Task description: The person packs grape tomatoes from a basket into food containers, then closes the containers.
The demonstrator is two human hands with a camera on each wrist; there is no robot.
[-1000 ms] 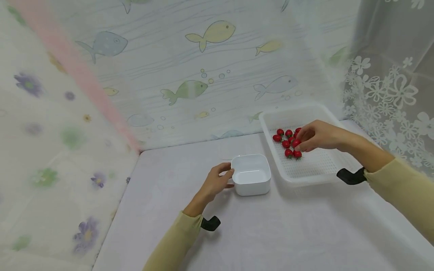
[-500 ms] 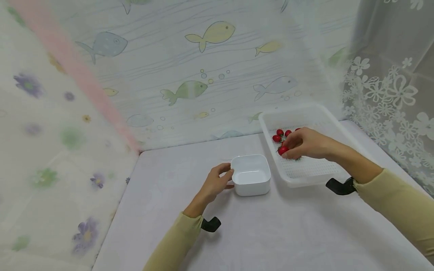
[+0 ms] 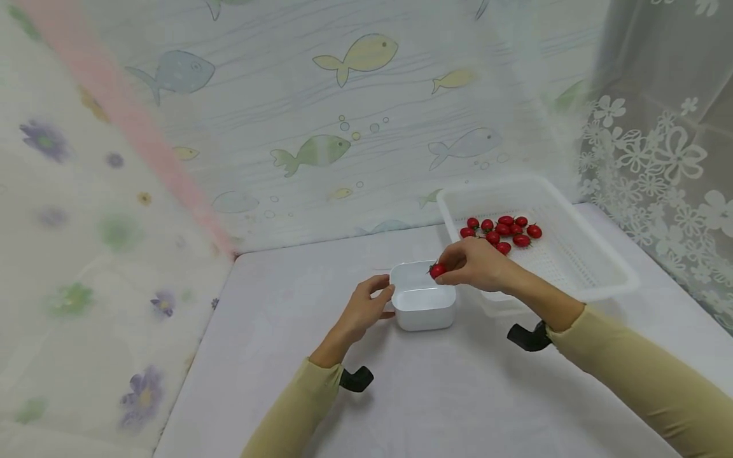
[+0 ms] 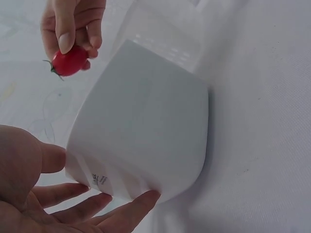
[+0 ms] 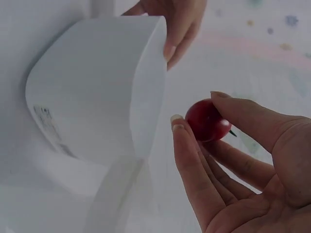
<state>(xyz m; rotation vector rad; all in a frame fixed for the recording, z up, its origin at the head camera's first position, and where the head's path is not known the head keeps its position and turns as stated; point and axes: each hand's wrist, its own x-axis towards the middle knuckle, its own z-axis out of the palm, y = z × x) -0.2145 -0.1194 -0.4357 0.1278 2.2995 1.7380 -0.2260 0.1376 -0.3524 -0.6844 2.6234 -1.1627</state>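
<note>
My right hand (image 3: 478,264) pinches a red cherry tomato (image 3: 438,271) with a green stem between thumb and fingers. In the head view, the tomato hangs over the right part of a small white square container (image 3: 425,318). My left hand (image 3: 366,310) rests against the container's left side, with fingers spread along the outer wall. From the left wrist, the fingertips (image 4: 154,195) touch the wall and the thumb lies at the rim. The right wrist view shows the tomato (image 5: 208,120) beside the container's opening. No tomatoes show inside the container in the head view.
Behind and to the right stands a white perforated basket (image 3: 595,254) with several cherry tomatoes (image 3: 505,230) grouped toward its left and back. White cloth (image 3: 435,394) covers the table. A fish-printed curtain (image 3: 309,191) borders the back, and a lace curtain (image 3: 658,152) hangs at the right.
My right hand has moved left and toward me from the basket, bringing one cherry tomato over the white container. The left hand has stayed in place at the container.
</note>
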